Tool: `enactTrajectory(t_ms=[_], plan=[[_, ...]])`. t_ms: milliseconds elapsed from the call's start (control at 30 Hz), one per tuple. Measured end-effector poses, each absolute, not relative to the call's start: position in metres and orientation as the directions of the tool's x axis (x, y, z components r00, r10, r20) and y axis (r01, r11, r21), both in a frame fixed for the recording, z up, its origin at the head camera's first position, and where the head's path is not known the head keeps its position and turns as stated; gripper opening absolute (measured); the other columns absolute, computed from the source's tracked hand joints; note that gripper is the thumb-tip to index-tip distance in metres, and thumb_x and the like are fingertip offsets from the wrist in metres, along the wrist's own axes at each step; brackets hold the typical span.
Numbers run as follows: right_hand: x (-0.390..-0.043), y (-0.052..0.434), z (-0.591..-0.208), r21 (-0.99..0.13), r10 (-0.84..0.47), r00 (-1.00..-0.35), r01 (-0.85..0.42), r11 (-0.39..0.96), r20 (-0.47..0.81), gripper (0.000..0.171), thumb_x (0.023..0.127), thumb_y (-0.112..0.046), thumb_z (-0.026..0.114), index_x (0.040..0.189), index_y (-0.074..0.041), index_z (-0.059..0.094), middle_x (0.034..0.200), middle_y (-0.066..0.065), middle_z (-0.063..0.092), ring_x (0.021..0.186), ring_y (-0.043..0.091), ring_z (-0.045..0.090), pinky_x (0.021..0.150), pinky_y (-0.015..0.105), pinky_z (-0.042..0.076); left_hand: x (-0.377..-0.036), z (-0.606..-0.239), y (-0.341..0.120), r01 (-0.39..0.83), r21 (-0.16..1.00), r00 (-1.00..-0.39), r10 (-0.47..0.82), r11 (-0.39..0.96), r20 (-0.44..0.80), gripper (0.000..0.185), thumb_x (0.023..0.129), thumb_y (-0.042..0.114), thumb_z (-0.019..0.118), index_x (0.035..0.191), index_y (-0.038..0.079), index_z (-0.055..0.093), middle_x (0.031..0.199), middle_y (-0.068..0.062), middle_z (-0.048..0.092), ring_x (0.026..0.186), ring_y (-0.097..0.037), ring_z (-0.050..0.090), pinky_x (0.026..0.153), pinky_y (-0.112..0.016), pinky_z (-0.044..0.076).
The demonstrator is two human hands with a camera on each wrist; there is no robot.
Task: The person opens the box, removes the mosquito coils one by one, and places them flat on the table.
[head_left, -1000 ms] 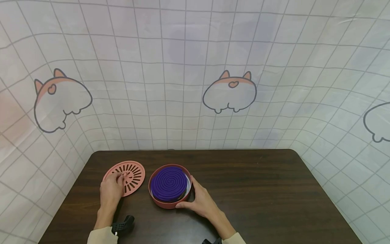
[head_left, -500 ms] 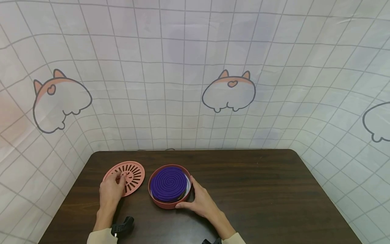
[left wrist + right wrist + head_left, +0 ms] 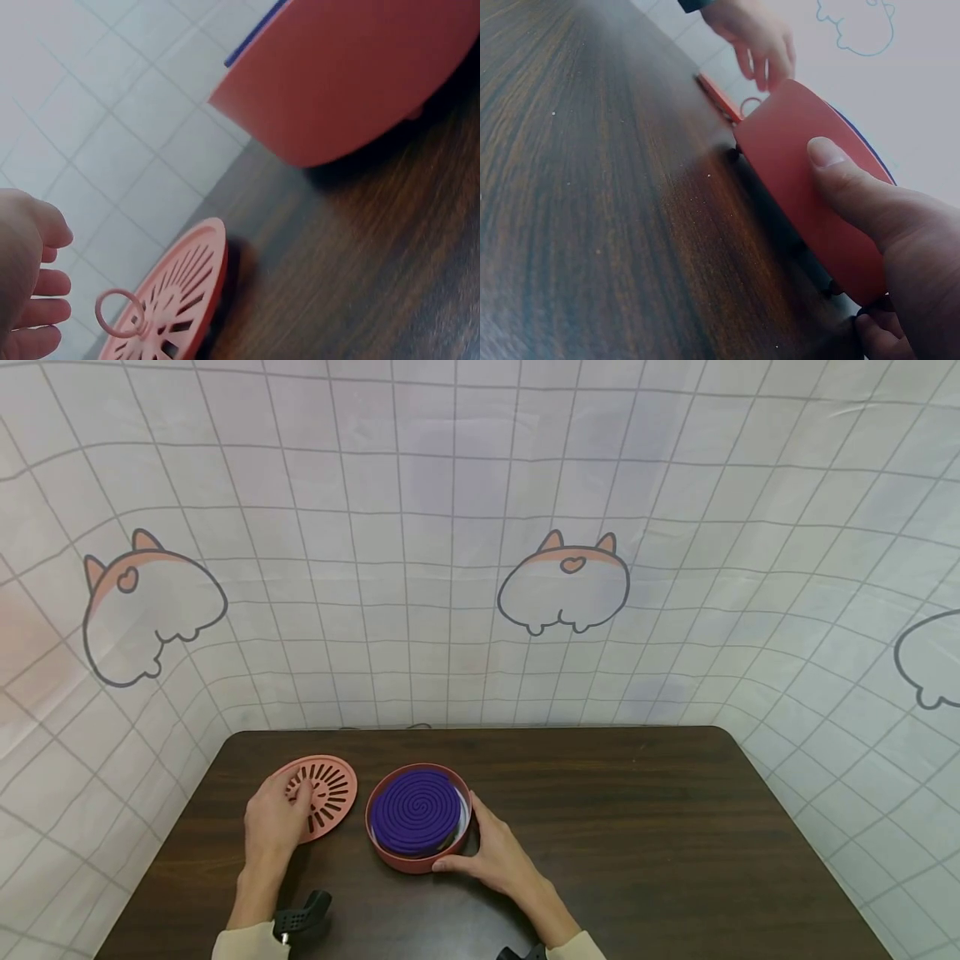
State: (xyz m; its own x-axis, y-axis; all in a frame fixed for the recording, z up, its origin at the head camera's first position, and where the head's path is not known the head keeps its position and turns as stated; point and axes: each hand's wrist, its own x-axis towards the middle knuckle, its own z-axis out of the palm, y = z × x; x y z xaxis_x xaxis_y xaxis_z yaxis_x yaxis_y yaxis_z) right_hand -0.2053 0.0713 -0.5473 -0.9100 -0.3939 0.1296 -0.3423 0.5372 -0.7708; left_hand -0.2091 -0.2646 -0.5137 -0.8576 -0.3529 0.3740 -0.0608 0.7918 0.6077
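A salmon round tray holds a purple spiral coil near the table's front left. My right hand grips the tray's right wall, and the thumb presses its side. To its left a salmon slotted lid lies flat on the table. My left hand hovers over the lid's left part with loosely curled fingers. They are just short of the lid's small ring and hold nothing. The lid and the tray's wall fill the left wrist view.
The dark wooden table stretches to the right of the tray. A white grid cloth with cartoon animals hangs behind and around it. The wrist camera's black mount sits at the near left edge.
My left hand has shifted slightly forward over the lid and now covers more of its left side. The right hand and the tray have not moved.
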Motion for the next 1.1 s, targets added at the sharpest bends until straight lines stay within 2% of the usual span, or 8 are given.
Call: enactTrajectory(t_ms=[300, 433, 567, 700, 933, 1100], plan=[[-0.205, 0.07, -0.548, -0.767, -0.394, -0.91, -0.341, 0.544, 0.125, 0.12, 0.068, -0.068, 0.08, 0.161, -0.018, 0.023, 0.16, 0.006, 0.039, 0.145, 0.026, 0.043, 0.115, 0.051, 0.04, -0.204, -0.504, -0.257, -0.054, 0.621, -0.856, -0.357, 0.782, 0.375, 0.036, 0.1, 0.018, 0.057, 0.129, -0.003, 0.064, 0.133, -0.028, 0.061, 0.126, -0.048, 0.055, 0.103, -0.062, 0.045], [-0.206, 0.07, -0.548, -0.763, -0.393, -0.911, -0.343, 0.548, 0.127, 0.121, 0.068, -0.067, 0.081, 0.161, -0.015, 0.023, 0.16, 0.009, 0.039, 0.145, 0.028, 0.043, 0.114, 0.052, 0.04, -0.201, -0.502, -0.254, -0.001, 0.622, -0.848, -0.33, 0.783, 0.414, 0.034, 0.099, 0.015, 0.057, 0.125, -0.005, 0.065, 0.129, -0.028, 0.064, 0.127, -0.046, 0.054, 0.106, -0.061, 0.042], [-0.206, 0.07, -0.548, -0.76, -0.387, -0.912, -0.348, 0.549, 0.138, 0.121, 0.069, -0.066, 0.082, 0.16, -0.011, 0.024, 0.16, 0.011, 0.039, 0.145, 0.03, 0.043, 0.114, 0.053, 0.041, -0.199, -0.502, -0.25, 0.076, 0.612, -0.821, -0.299, 0.787, 0.486, 0.031, 0.097, 0.011, 0.059, 0.121, -0.007, 0.068, 0.122, -0.028, 0.068, 0.121, -0.045, 0.059, 0.103, -0.061, 0.044], [-0.206, 0.07, -0.548, -0.761, -0.387, -0.912, -0.345, 0.549, 0.135, 0.121, 0.068, -0.068, 0.081, 0.16, -0.015, 0.024, 0.16, 0.009, 0.039, 0.146, 0.028, 0.042, 0.115, 0.052, 0.04, -0.198, -0.503, -0.245, 0.131, 0.594, -0.786, -0.282, 0.793, 0.549, 0.029, 0.095, 0.008, 0.061, 0.116, -0.009, 0.069, 0.116, -0.029, 0.07, 0.113, -0.046, 0.063, 0.098, -0.061, 0.047], [-0.205, 0.072, -0.548, -0.767, -0.386, -0.914, -0.336, 0.546, 0.125, 0.123, 0.068, -0.067, 0.081, 0.16, -0.011, 0.023, 0.161, 0.011, 0.037, 0.146, 0.029, 0.04, 0.115, 0.052, 0.039, -0.19, -0.503, -0.232, 0.05, 0.705, -0.846, -0.345, 0.707, 0.407, 0.037, 0.1, 0.02, 0.056, 0.128, -0.003, 0.065, 0.128, -0.029, 0.064, 0.115, -0.046, 0.062, 0.099, -0.061, 0.047], [-0.206, 0.07, -0.548, -0.766, -0.388, -0.914, -0.33, 0.552, 0.114, 0.124, 0.068, -0.069, 0.08, 0.161, -0.012, 0.022, 0.161, 0.01, 0.036, 0.147, 0.029, 0.04, 0.116, 0.052, 0.039, -0.186, -0.507, -0.226, 0.053, 0.683, -0.836, -0.342, 0.728, 0.43, 0.034, 0.1, 0.018, 0.058, 0.125, -0.002, 0.067, 0.121, -0.026, 0.068, 0.102, -0.042, 0.068, 0.087, -0.058, 0.054]])
